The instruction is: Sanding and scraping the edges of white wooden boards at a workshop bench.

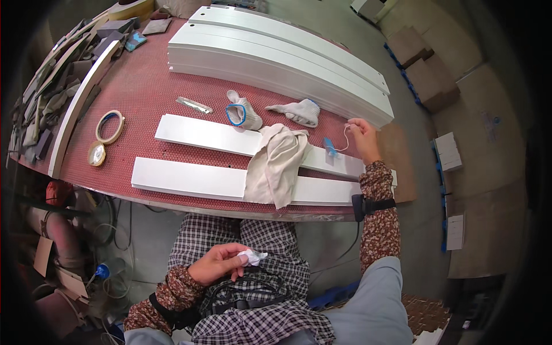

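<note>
My left hand (221, 264) is closed over my lap, pinching a crumpled white tissue (253, 257). Above the right end of the panels, my right hand (363, 138) pinches a thin white cord (346, 140). The cord runs down to a small blue piece (329, 147), whose kind I cannot make out, beside the rear panel. Draped across the front white panel (190, 177) and the rear white panel (201, 133) is a beige cloth (276, 164). Behind them lie a grey-white glove with a blue-edged cuff (244, 115) and another glove (300, 112).
A stack of long white panels (270, 60) fills the back of the red table (135, 80). Tape rolls (109, 127) and a flat silvery strip (194, 104) lie at left. Beyond an upright white strip (80, 109) are piled sanding pads (43, 115). Cartons (425, 80) stand at right.
</note>
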Action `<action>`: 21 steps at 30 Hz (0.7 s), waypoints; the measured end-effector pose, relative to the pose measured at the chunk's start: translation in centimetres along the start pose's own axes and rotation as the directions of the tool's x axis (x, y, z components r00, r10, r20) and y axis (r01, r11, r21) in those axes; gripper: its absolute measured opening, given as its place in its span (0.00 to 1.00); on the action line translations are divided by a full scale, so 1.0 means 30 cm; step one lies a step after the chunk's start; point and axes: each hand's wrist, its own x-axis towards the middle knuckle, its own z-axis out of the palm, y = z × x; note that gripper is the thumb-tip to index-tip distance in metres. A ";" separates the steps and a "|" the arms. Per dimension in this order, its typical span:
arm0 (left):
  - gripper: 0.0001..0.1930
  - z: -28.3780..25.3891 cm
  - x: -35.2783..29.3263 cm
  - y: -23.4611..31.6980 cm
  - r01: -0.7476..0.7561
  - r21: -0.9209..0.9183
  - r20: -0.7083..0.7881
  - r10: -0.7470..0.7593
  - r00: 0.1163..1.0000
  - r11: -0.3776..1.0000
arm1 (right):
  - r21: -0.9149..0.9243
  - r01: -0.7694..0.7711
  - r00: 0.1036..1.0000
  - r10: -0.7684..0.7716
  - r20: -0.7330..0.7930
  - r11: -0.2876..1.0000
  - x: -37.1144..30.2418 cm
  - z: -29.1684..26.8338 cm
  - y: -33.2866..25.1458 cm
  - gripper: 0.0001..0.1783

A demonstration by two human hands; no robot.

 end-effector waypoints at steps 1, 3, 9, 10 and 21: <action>0.18 -0.001 0.005 -0.004 -0.003 -0.001 0.002 0.003 1.000 1.000 | -0.003 0.002 1.000 -0.002 0.000 1.000 0.005 -0.010 0.013 0.13; 0.18 -0.009 0.018 -0.015 -0.002 0.009 -0.009 0.002 1.000 1.000 | -0.197 0.015 0.999 -0.007 0.046 0.980 0.010 -0.024 0.024 0.17; 0.20 -0.012 0.045 -0.036 0.014 0.043 -0.010 -0.014 1.000 0.999 | -0.198 -0.047 0.999 0.046 -0.008 0.979 -0.077 -0.057 0.028 0.19; 0.20 -0.010 0.048 -0.033 0.011 0.043 -0.019 -0.010 1.000 0.999 | -0.202 0.124 0.988 -0.141 -0.069 0.971 -0.100 -0.032 0.016 0.18; 0.15 -0.017 0.107 -0.054 -0.092 0.246 -0.129 0.127 0.983 0.965 | -0.031 -0.158 0.865 0.154 0.479 0.987 -0.903 0.412 -0.463 0.22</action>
